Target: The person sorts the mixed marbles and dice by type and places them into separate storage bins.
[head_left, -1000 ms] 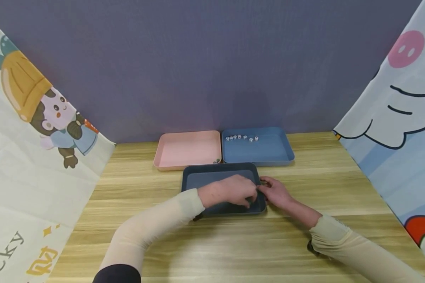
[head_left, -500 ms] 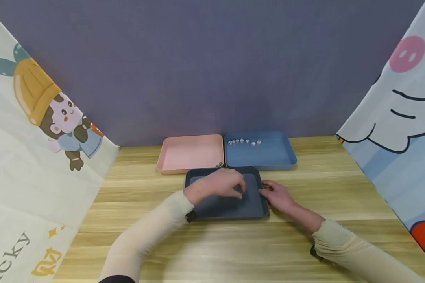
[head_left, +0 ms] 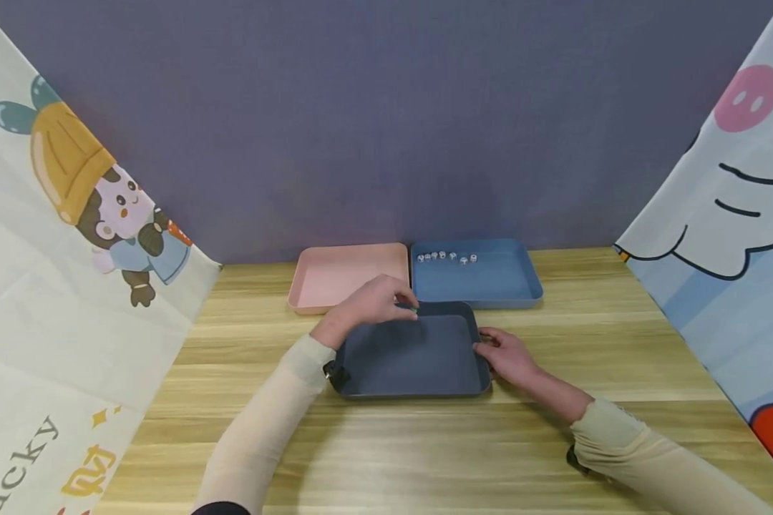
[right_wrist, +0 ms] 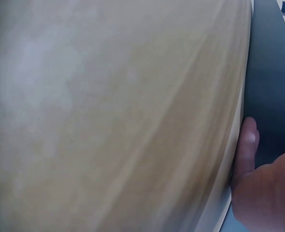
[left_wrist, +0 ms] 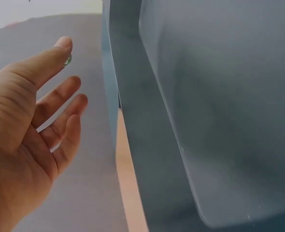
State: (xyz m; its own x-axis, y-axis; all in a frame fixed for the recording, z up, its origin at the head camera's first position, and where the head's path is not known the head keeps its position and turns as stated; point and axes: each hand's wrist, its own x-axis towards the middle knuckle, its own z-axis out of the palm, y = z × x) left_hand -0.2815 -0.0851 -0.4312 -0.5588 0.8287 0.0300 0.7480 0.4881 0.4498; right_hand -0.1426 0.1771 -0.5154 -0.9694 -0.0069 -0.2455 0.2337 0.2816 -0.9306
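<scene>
My left hand hovers over the far left rim of the dark tray, near the pink tray. It pinches a small green glass marble, mostly covered by thumb and finger. In the left wrist view the other fingers are loosely curved. At the dark tray's right side, my right hand grips the wall, thumb at the rim; its remaining fingers are partly hidden. No other marble shows in the dark tray. The front right corner of the pink tray is behind my left hand.
A blue tray stands beside the pink one at the back, with several white dice along its far left part. A dark grey backdrop rises behind, and printed cloths flank the wooden table.
My left hand has risen from the dark tray's right part and travelled left and away from me, carrying the marble towards the pink tray. The right hand keeps its grip on the tray.
</scene>
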